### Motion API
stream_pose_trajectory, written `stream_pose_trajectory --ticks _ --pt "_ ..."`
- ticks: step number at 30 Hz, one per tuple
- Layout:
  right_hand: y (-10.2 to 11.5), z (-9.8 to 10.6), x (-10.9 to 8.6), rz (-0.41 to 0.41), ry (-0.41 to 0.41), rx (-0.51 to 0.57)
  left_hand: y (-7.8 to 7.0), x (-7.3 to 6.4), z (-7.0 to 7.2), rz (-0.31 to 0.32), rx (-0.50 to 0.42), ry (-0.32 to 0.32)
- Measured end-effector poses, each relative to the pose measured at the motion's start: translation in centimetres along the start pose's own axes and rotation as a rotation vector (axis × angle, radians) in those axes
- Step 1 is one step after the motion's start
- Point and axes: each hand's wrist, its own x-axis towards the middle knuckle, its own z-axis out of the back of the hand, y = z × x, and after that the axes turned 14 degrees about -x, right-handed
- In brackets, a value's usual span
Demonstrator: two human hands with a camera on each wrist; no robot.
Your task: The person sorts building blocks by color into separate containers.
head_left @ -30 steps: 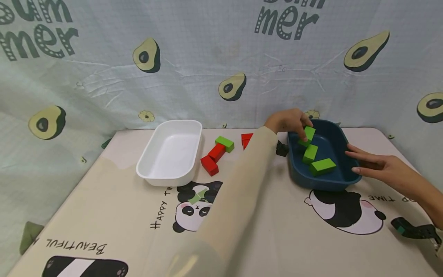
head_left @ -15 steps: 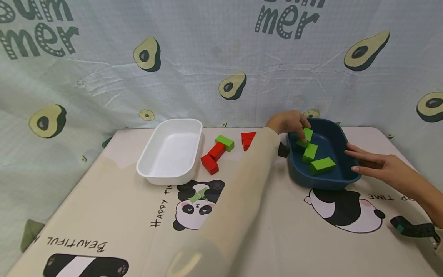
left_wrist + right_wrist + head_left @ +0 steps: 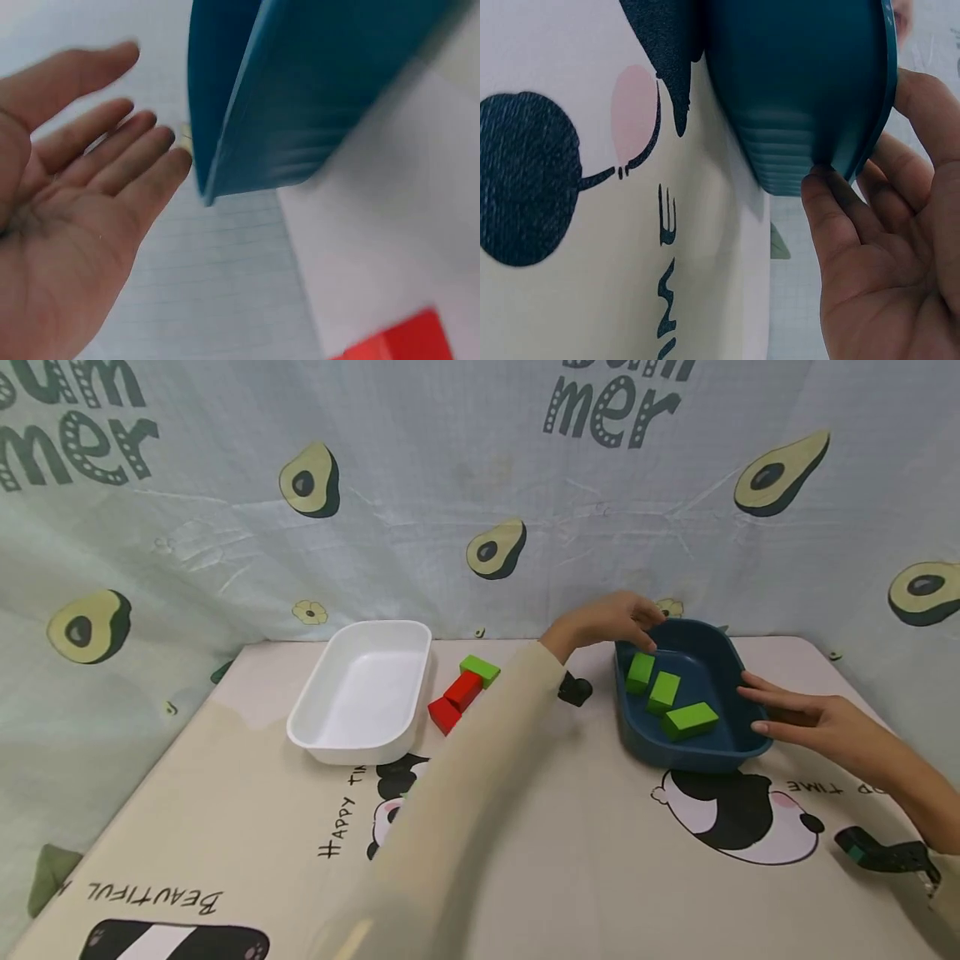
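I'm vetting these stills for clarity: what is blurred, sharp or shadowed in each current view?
Head view: green blocks look crisp, a soft shadow lies beside the left sleeve; left wrist: the red block is blurred; right wrist: the printed letters look sharp.

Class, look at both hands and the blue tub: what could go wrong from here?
The empty left hand is right by the blue tub; it might knock it and jolt the green blocks inside. Its sleeve passes in front of the red blocks and might brush them. If the right hand lifted off, the tub might slide more easily.
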Motion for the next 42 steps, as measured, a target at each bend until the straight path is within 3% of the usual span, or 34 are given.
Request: stream_pose_trajectory --ticks 3,8,12,20,27,34,42 --pt "0.1 0.1 0.0 -0.012 -0.010 -0.011 -0.5 -2.1 0.4 -0.073 0.086 -0.042" --pt "0.1 0.2 -0.1 -0.017 -0.013 -0.021 -0.8 -6.3 0.3 -0.222 0.141 -0.094" --pt "-0.1 0.0 -0.3 -0.021 -0.023 -0.021 -0.2 -9.4 0.6 -0.267 0.178 -0.126" --pt "-0.1 -0.3 -0.3 -0.033 -0.016 -0.009 2.4 -14.2 2.9 -0.118 0.237 -0.299" --pt "-0.2 -0.3 -0.2 -0.046 -0.005 0.014 4.0 -15.6 4.8 0.019 0.235 -0.413" --pt "-0.1 -0.4 -0.2 -0.031 -0.013 -0.007 4.6 -15.2 7.0 0.192 0.302 -0.414" --pt "0.0 -0.5 0.0 -0.023 -0.012 -0.023 5.7 -14.5 9.1 0.417 0.291 -0.312"
